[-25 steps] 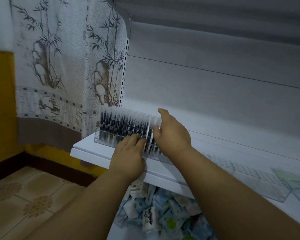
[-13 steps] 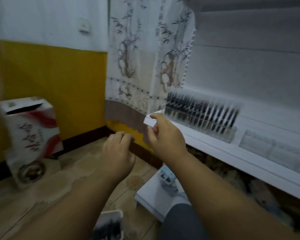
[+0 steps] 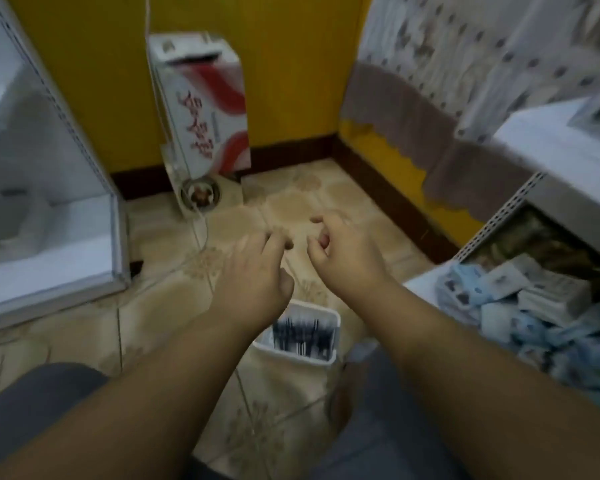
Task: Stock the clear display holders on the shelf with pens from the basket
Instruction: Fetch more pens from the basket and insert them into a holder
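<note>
On the floor tiles, between the person's knees, stands the basket (image 3: 297, 336), white and rectangular, with dark pens (image 3: 300, 332) lying in it in a loose pile. Both hands hang above the floor beyond the basket and touch nothing. Left hand (image 3: 253, 278): fingers spread forward and relaxed, empty. Right hand (image 3: 343, 254): fingers loosely curled, nothing seen between them; motion blur prevents a finer reading. The white shelf (image 3: 548, 147) stands at the right edge of view. At its far corner something clear shows, cut off by the frame; it is likely a holder, but I cannot tell.

Judged step: fetching a fresh batch of pens. Recommended method:
- Lower one hand straight onto the pile rather than raking across it, since the basket looks light and may slide or tip on tile.
- Steady the rim with the other hand if it shifts.
- Take a small bundle, all pens lying the same way, so that they can be slotted without re-sorting at the shelf.
- Grip at mid-length to prevent fanning.

Risk noted: the packets (image 3: 520, 299) heaped under the shelf lie near the right forearm's path and could be knocked when rising.
</note>
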### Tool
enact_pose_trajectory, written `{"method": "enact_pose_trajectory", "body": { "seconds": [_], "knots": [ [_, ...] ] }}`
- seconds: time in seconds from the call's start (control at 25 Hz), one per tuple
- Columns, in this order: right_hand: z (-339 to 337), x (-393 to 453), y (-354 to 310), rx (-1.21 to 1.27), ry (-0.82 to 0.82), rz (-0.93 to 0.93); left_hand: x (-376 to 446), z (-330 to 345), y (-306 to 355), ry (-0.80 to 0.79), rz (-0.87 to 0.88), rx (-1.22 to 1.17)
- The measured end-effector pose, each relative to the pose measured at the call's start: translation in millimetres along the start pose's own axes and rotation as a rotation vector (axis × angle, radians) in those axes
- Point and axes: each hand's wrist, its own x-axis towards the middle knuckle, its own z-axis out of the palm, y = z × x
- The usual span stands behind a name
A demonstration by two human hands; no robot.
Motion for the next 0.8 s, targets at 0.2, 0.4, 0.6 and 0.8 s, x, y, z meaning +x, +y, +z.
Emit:
{"method": "enact_pose_trajectory", "body": {
  "seconds": [0.2,0.4,0.6,0.8],
  "knots": [
    [115,24,84,-0.064,-0.372,0.301,8,123,-62,-0.322,-0.130,-0.106],
    [208,23,155,-0.089,-0.586,0.490,1,229,-111,-0.609,-0.506,-0.353],
    [303,7,211,-0.120,-0.754,0.564,-10,322,-164,-0.767,-0.752,-0.316],
    [355,-1,247,-0.135,-0.783,0.647,-33,412,-183,-0.908,-1.002,-0.295]
  ]
}}
